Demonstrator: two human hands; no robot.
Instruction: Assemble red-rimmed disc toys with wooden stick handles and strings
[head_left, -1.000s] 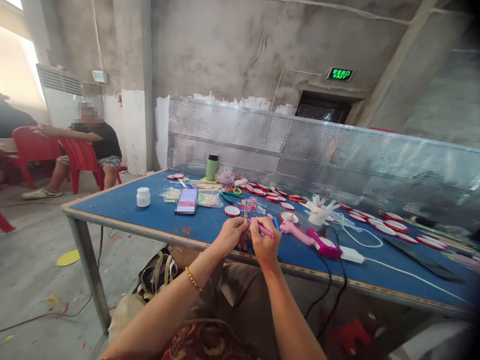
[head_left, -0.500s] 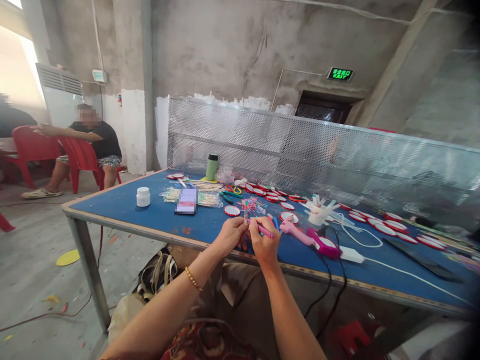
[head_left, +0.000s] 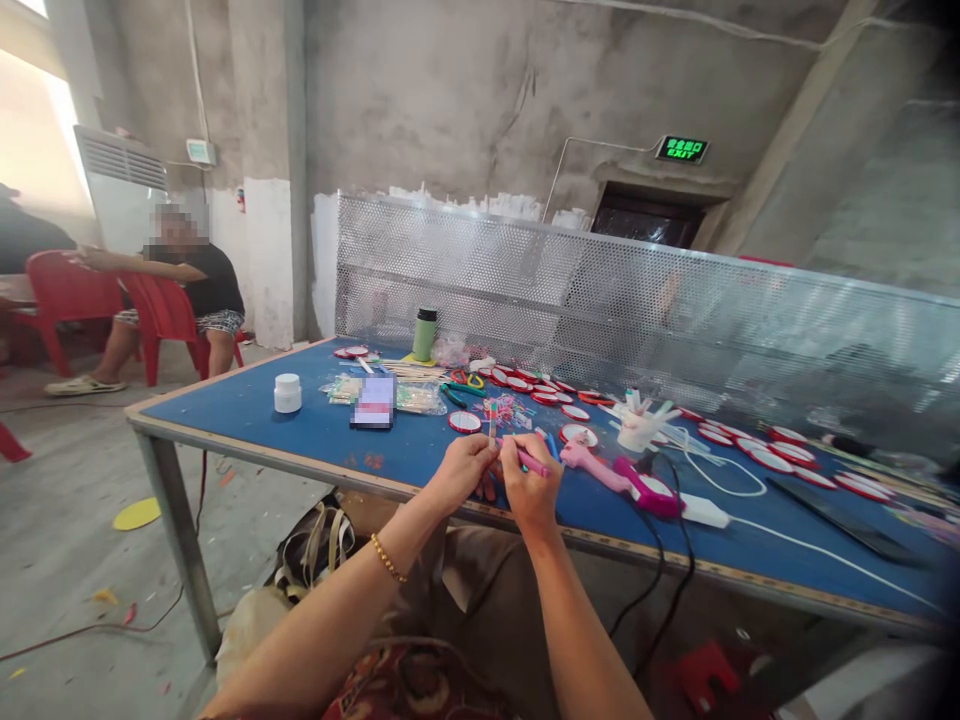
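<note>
At the table's front edge my left hand [head_left: 466,468] is closed on a slim upright stick [head_left: 493,415] with a green and orange top; its exact kind is too small to tell. My right hand [head_left: 532,475] grips a pink marker pen [head_left: 534,463] like a writing tool, its tip end close to the stick and hidden by the fingers. Both hands nearly touch. Just beyond them lie a round white disc with a red rim [head_left: 465,422] and a heap of small coloured pieces [head_left: 510,408]. Right of my right hand is a pink and magenta glue gun [head_left: 626,480].
On the blue table [head_left: 225,405] stand a white jar [head_left: 287,393], a phone [head_left: 373,402], a green bottle [head_left: 424,334] and a white cup of sticks [head_left: 637,428]. Several red-rimmed discs [head_left: 769,455] lie at right. A perforated metal screen [head_left: 465,270] borders the back. A person [head_left: 202,280] sits at left.
Both hands stay in nearly the same place, with the stick and pink marker still held. The view has shifted very slightly.
</note>
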